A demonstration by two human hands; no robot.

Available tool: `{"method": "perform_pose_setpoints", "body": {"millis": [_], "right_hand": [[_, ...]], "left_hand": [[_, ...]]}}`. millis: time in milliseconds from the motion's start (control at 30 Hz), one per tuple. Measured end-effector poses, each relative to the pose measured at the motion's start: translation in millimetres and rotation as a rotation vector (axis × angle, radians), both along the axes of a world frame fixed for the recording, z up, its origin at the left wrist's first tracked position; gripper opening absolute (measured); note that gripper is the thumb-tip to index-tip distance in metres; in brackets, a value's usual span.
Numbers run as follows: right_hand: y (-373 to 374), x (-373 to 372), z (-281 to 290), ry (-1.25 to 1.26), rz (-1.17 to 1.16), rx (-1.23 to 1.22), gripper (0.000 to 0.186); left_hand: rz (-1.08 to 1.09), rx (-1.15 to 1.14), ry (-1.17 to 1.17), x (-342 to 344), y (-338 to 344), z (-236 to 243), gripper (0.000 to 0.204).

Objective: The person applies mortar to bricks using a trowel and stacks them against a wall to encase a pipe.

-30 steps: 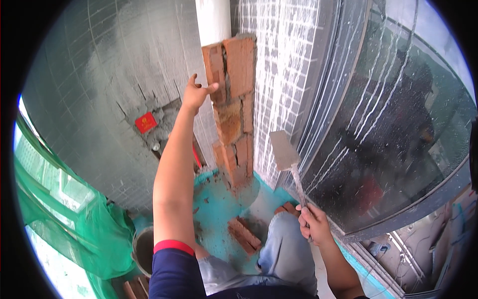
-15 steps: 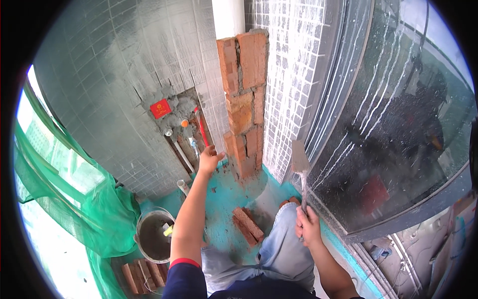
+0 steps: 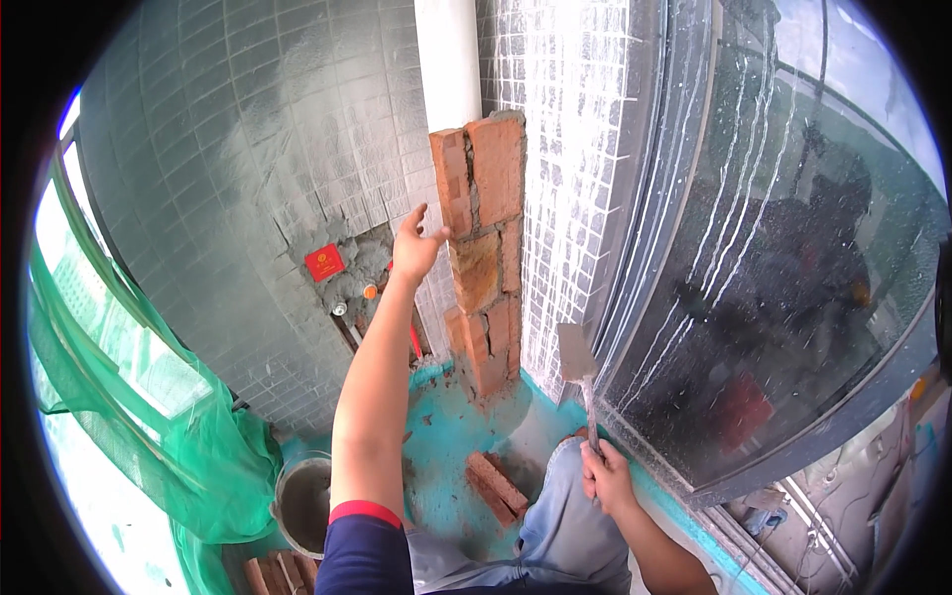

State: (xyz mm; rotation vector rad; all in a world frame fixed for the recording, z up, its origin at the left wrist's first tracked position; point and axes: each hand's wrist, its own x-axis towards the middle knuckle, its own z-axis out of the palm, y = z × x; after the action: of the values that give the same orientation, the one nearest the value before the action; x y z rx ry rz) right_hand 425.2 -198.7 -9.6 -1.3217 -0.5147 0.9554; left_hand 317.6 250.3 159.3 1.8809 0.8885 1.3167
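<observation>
A narrow column of orange-red bricks (image 3: 476,270) with grey mortar joints rises in the corner, around the foot of a white pipe (image 3: 448,69). My left hand (image 3: 416,246) reaches forward beside the column's left face; its fingers are apart and hold nothing. Whether a fingertip touches the brick I cannot tell. Lower right, my right hand (image 3: 607,476) is wrapped round the handle of a brick trowel (image 3: 575,355), its flat blade pointing up and away from me.
Loose bricks (image 3: 496,488) lie on the turquoise floor, with more (image 3: 281,572) at lower left near a mortar bucket (image 3: 302,501). A red card (image 3: 323,262) and orange-capped fitting (image 3: 370,292) are by the wall opening. Green netting (image 3: 159,426) hangs left; a glass panel (image 3: 783,288) stands right.
My left hand has risen from beside the red pipe to the upper part of the brick column. The view has tilted up, and the trowel has shifted slightly left and lower in the picture.
</observation>
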Motion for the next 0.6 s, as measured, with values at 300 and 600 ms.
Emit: {"method": "perform_pose_setpoints", "body": {"millis": [300, 600], "right_hand": [[2, 7, 9, 0.012, -0.004, -0.028, 0.024], [18, 22, 3, -0.144, -0.043, -0.036, 0.019]], "left_hand": [[0.055, 0.051, 0.005, 35, 1, 53, 0.072], [-0.029, 0.029, -0.060, 50, 12, 38, 0.072]]}}
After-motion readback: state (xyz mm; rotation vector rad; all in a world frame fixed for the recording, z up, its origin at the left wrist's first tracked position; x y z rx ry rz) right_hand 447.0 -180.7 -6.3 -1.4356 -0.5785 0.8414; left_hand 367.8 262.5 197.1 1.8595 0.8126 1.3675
